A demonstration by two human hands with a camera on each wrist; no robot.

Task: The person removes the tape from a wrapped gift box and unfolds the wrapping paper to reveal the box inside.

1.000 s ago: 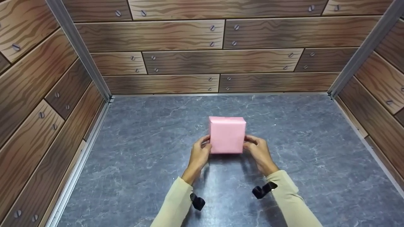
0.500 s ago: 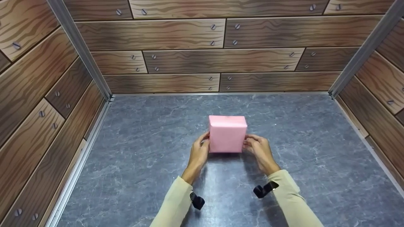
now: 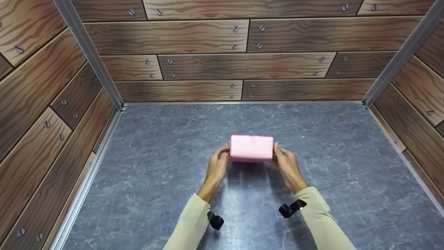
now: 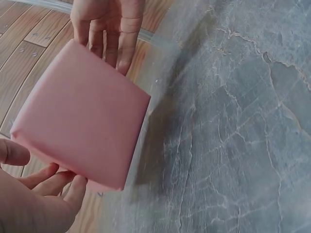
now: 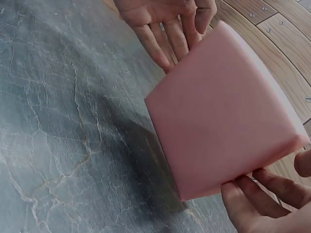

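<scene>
A pink wrapped box [image 3: 251,147] is held between both hands in the head view, its narrow face turned up toward me and a dark shadow beneath it. The left hand [image 3: 216,170] grips its left side, the right hand [image 3: 289,169] its right. In the left wrist view the fingers [image 4: 53,183] of the left hand bear on one side of the box [image 4: 85,116], with the thumb near a corner. The right wrist view has the right hand's fingers [image 5: 255,194] against the opposite side, the thumb apart from the box. Some fingertips are hidden behind the box.
A grey marbled floor panel [image 3: 166,156] lies under and around the hands. Wood-patterned walls [image 3: 201,66] enclose it at the back and both sides, with metal rails [image 3: 86,52] at the corners. Black wrist cameras [image 3: 215,220] sit on both sleeves.
The box has rolled between the hands: its large square face has tipped out of sight and a narrow face has come up toward me. The fingers have shifted slightly along its sides.
</scene>
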